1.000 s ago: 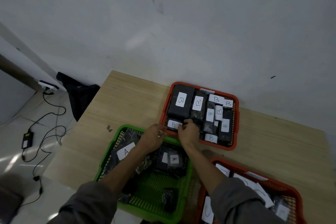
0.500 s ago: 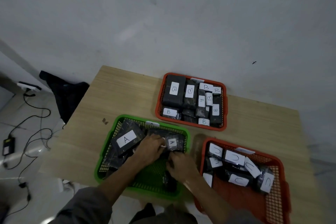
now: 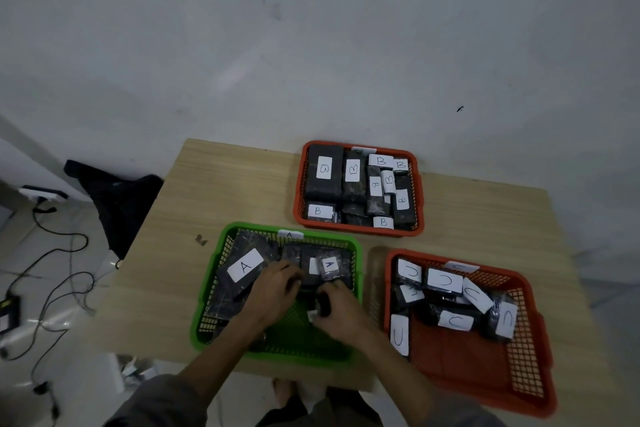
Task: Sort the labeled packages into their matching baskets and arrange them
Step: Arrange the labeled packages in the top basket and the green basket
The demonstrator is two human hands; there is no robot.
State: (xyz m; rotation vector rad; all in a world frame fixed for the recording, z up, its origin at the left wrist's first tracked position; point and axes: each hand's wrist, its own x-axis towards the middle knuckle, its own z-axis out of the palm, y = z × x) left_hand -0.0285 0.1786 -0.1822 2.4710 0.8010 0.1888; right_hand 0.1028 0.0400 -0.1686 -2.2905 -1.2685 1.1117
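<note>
Right hand (image 3: pixel 341 308) lifted small package (image 3: pixel 322 305), three baskets, two hands

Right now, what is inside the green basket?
The green basket holds black packages: a large package labeled A at its left, a small package labeled A at its far right. The left hand and right hand cover the middle, so what lies beneath them is hidden.

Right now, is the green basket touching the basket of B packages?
Apart. The head view shows bare table between the green basket and the basket of B packages.
</note>
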